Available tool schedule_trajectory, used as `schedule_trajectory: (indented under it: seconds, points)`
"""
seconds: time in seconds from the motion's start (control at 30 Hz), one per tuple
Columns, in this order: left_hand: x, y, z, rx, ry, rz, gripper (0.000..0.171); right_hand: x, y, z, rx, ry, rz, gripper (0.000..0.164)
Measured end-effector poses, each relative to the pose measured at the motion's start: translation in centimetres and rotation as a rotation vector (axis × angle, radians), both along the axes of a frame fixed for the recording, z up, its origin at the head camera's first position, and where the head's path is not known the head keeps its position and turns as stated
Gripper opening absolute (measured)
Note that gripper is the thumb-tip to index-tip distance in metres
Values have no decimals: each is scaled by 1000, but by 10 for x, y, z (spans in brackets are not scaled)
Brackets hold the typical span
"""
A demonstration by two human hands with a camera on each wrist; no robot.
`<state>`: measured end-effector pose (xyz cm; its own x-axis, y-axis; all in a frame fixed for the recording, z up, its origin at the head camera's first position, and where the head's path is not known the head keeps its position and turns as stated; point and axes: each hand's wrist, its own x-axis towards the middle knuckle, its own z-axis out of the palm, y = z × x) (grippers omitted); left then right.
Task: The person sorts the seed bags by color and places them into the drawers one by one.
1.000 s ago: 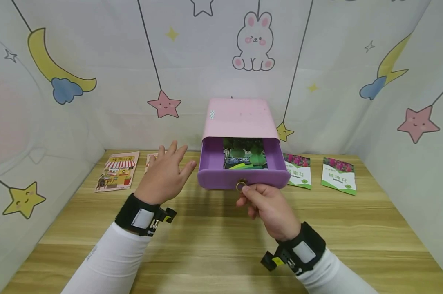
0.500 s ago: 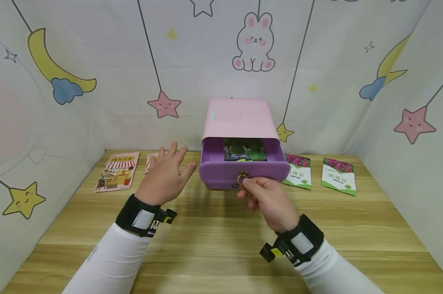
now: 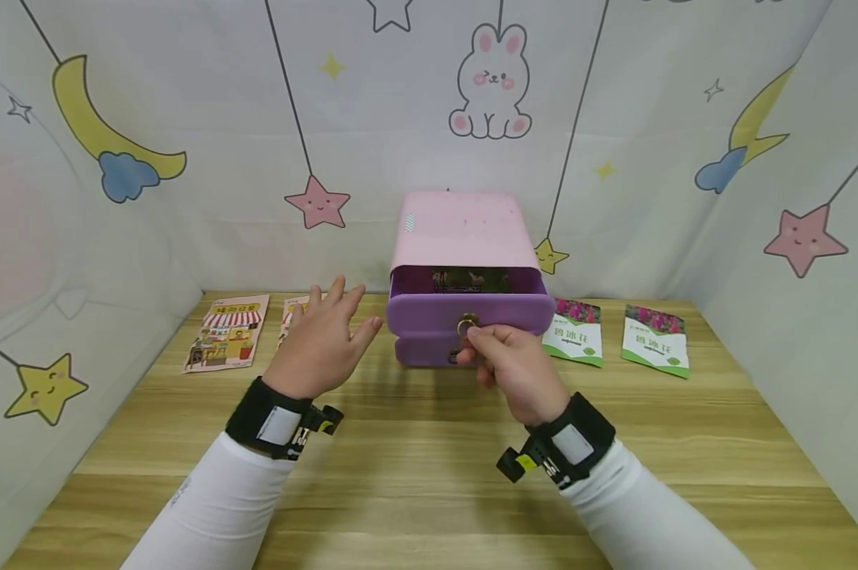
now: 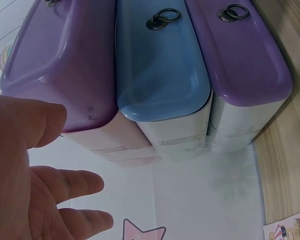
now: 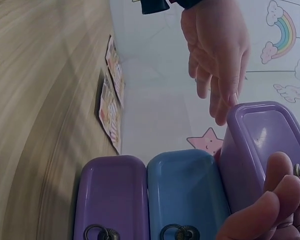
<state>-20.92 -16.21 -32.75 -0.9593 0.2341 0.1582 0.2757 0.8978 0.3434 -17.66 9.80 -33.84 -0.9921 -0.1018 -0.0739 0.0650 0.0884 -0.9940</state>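
Observation:
A small chest of drawers with a pink casing (image 3: 468,229) stands at the back middle of the table. Its top purple drawer (image 3: 422,315) sticks partway out, and a dark green picture packet (image 3: 472,279) shows inside, mostly hidden by the drawer front. My right hand (image 3: 520,372) pinches the brass ring pull (image 3: 465,324) on that drawer between thumb and fingers. To the left, my left hand (image 3: 324,348) hovers beside the chest, fingers spread and holding nothing. Below the top drawer, a blue drawer (image 4: 162,65) and another purple drawer (image 4: 247,55) are pushed in.
Left of the chest lie two pink illustrated packets, one whole (image 3: 229,332) and one (image 3: 291,307) partly behind my left hand. On the right are two white-and-green flower packets, one next to the chest (image 3: 577,336) and one farther off (image 3: 657,342). A printed cloth wall (image 3: 372,142) closes the back.
The top drawer has slid back toward the casing, pushed by my right hand on its ring. The packet inside is now largely covered. My left hand has barely moved.

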Motion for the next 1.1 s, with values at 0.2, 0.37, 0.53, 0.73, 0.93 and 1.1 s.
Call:
schedule_trajectory:
  seconds: [0.2,0.37,0.53,0.73,0.93,1.1]
  points:
    - [-1,0,0,-5,0,-4,66,-10,-1,0,26,-1,-8,34]
    - [0,1,-1,-2,1,-8,65,-17,-1,0,46,-3,-23,35]
    - [0,2,-1,-9,13,-5,64,-23,-2,1,67,2,-31,38]
    - [1,2,0,-7,-5,0,65,-30,-3,1,69,-15,-47,39]
    - [1,2,0,-2,-15,1,66,-36,-4,1,82,-21,-59,36]
    - [1,3,0,1,-18,-3,66,-39,-4,1,94,-20,-61,35]
